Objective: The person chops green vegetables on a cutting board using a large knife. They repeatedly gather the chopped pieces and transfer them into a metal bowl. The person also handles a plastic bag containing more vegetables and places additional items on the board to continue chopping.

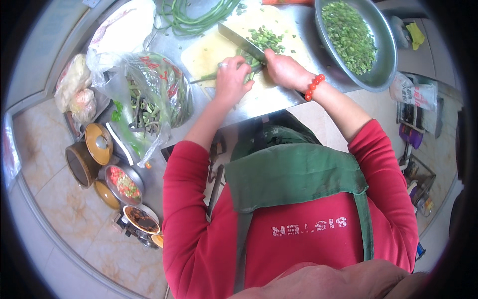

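Note:
My right hand grips a kitchen knife, its broad steel blade pointing up and left over a pale cutting board. Beside the blade, my left hand holds a bunch of long green beans down on the board, fingers curled. Chopped green pieces lie just beyond the knife. At the upper right, a steel bowl holds many more chopped green pieces. Uncut long beans lie coiled past the board. Whether the blade touches the beans is hard to tell.
At left, an open plastic bag holds beans, near a white bag. Lower left stand a steel bowl of chopped red and green food, a brown pot and a dish of dark sauce. The steel counter edge is close to my body.

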`<state>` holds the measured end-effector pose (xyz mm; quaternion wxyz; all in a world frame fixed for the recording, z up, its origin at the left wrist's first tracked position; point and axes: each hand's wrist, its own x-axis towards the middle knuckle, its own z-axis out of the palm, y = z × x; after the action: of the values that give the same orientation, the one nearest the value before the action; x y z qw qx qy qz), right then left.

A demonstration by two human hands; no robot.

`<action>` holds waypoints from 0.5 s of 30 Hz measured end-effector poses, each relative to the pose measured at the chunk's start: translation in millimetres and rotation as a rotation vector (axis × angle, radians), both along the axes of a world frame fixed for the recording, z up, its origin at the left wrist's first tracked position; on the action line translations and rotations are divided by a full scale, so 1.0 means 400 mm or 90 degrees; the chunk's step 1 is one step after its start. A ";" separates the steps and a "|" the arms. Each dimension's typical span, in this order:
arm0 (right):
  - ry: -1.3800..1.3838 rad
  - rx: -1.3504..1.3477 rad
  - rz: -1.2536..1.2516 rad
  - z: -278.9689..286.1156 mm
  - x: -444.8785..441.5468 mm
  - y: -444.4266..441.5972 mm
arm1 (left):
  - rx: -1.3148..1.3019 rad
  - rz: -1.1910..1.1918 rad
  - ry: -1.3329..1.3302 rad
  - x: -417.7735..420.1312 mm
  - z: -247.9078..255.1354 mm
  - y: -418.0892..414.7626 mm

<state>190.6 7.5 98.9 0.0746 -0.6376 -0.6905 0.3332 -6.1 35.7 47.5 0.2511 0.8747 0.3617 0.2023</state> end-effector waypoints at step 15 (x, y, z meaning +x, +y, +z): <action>-0.166 0.039 0.197 0.186 0.028 -0.016 | -0.019 0.076 -0.057 0.019 -0.037 -0.006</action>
<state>202.0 1.2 173.4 -0.0480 -0.5588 -0.7942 0.2340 1.5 33.5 32.9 0.2674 0.8378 0.4049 0.2502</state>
